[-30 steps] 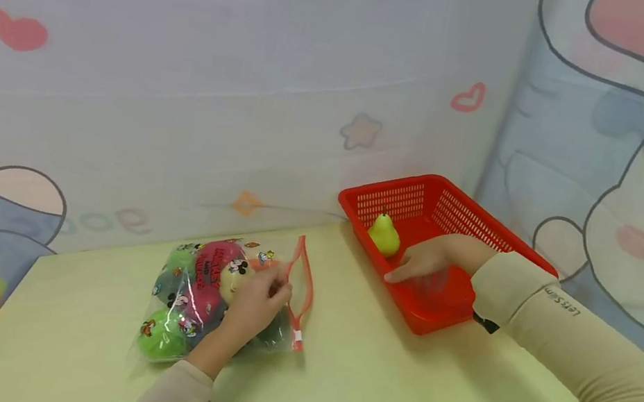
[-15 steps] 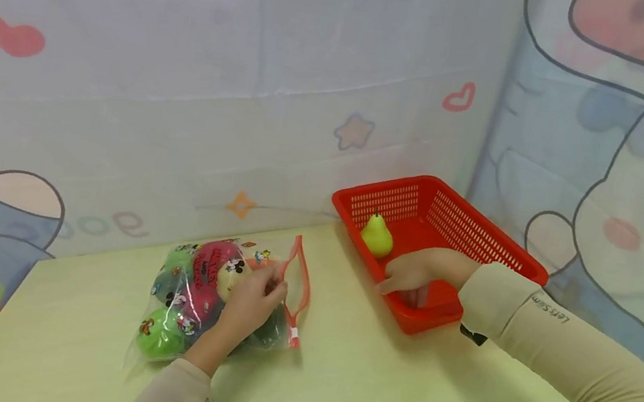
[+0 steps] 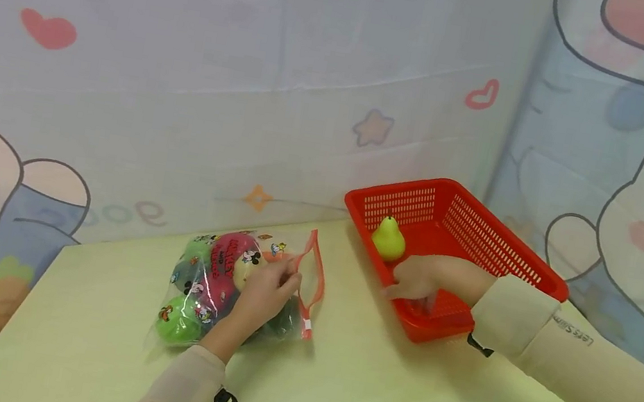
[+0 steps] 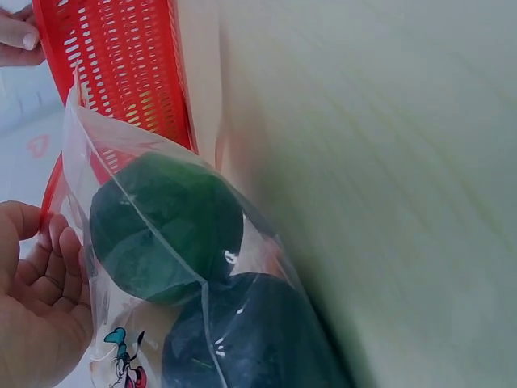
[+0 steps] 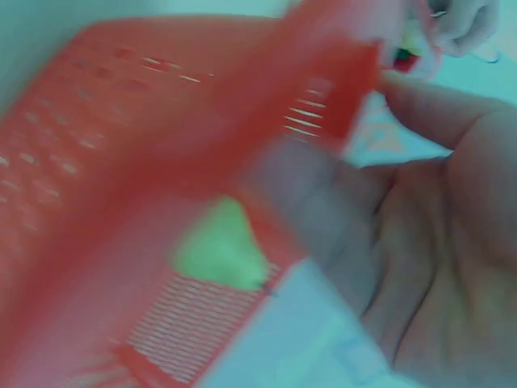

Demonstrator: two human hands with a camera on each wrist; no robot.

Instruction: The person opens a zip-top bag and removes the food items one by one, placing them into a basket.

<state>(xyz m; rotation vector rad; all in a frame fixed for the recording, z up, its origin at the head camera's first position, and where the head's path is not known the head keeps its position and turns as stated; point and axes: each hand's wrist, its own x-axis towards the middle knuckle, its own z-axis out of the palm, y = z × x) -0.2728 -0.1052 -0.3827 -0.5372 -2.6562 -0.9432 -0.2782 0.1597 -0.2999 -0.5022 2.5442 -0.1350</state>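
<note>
A clear printed zip bag (image 3: 220, 283) with a red zip edge lies on the table at left, holding several round toy fruits or vegetables in red, green and cream. My left hand (image 3: 263, 290) pinches the bag at its open mouth, thumb and fingers meeting by the red edge (image 4: 52, 190). In the left wrist view a dark green round piece (image 4: 166, 226) sits just inside the mouth. My right hand (image 3: 417, 276) grips the near left rim of a red plastic basket (image 3: 469, 228), thumb outside and fingers inside. A yellow-green pear (image 3: 388, 240) stands in the basket beside that hand.
The pale yellow-green table (image 3: 343, 387) carries both bag and basket. A printed cloth wall (image 3: 187, 95) rises right behind them, and another printed cloth (image 3: 557, 154) closes the right side near the basket.
My right hand has drawn from over the basket's inside to its near left rim, fingers now folded down inside it. The left hand stays at the bag mouth. The head view has shifted slightly.
</note>
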